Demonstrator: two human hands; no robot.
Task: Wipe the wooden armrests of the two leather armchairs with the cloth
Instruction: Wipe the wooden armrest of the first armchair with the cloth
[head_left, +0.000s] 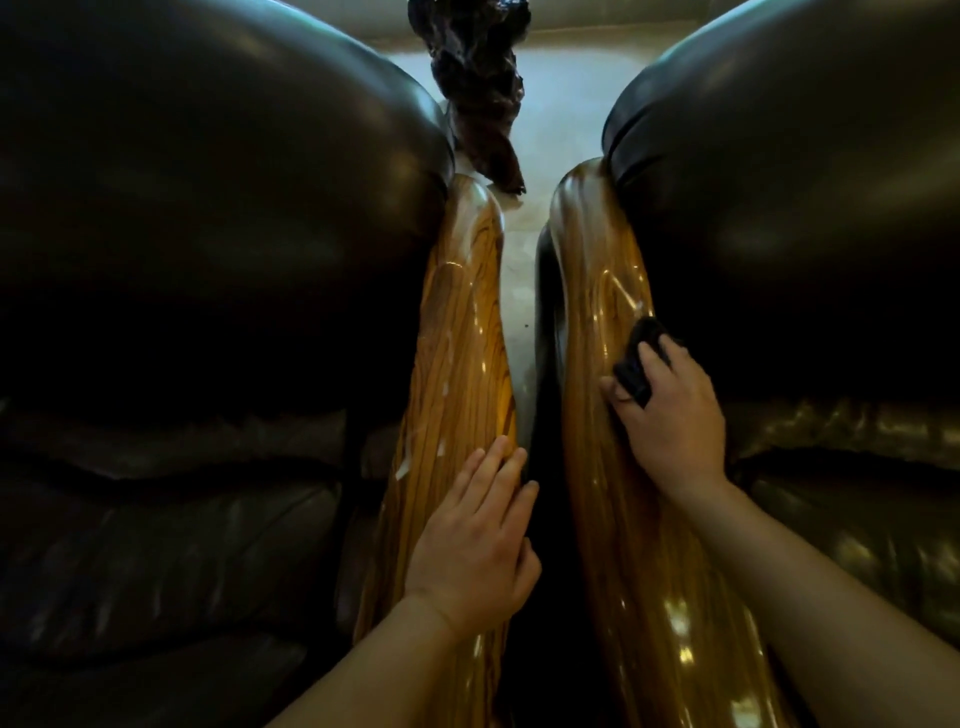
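Observation:
Two dark leather armchairs stand side by side, the left armchair (197, 218) and the right armchair (810, 197). Their glossy wooden armrests run away from me with a narrow gap between them. My right hand (670, 415) presses a small black cloth (641, 358) onto the right armrest (597, 291), near its inner edge by the leather. My left hand (478, 540) lies flat on the left armrest (457, 332), fingers apart and holding nothing. Pale streaks show on the left armrest.
Pale floor (550, 104) shows in the gap beyond the armrests. A dark, gnarled carved wooden piece (478, 83) stands on it at the top centre, just behind the left armrest's far end. Seat cushions lie low on both sides.

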